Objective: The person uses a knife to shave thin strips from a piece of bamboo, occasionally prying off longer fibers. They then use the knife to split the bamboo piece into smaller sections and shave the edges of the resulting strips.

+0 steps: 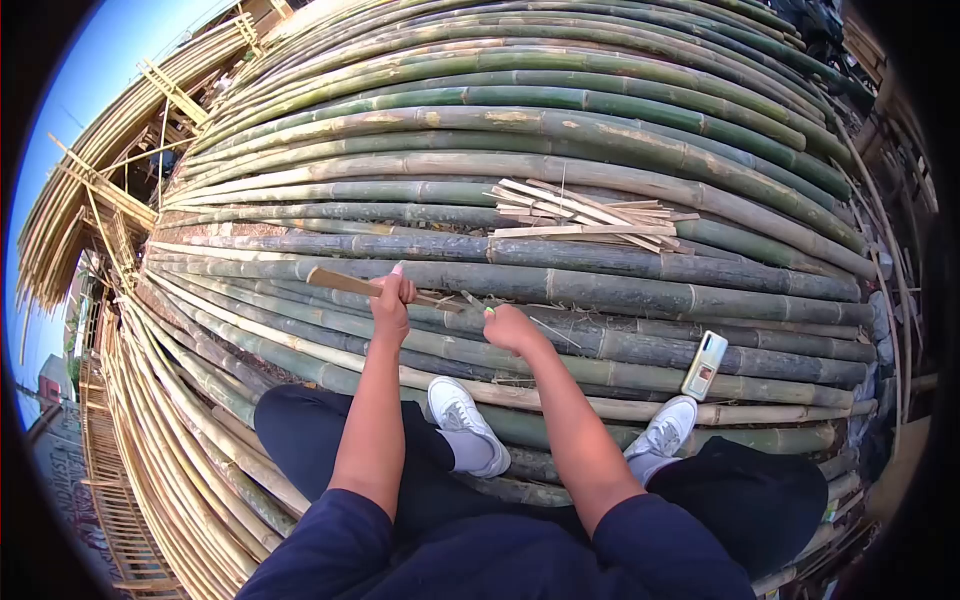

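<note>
My left hand is closed round a flat bamboo strip, whose wide end points to the left and whose thinner end reaches right. In my right hand is a small knife, its short blade pointing up and left near the strip's thin end. The knife's handle is mostly hidden in the fist, with a bit of green showing. Beyond both hands, a loose pile of split bamboo strips lies on the poles.
Long bamboo poles lie side by side beneath me and ahead. A phone rests on them beside my right shoe; my left shoe is between my arms. Racks of thin bamboo stand at the left.
</note>
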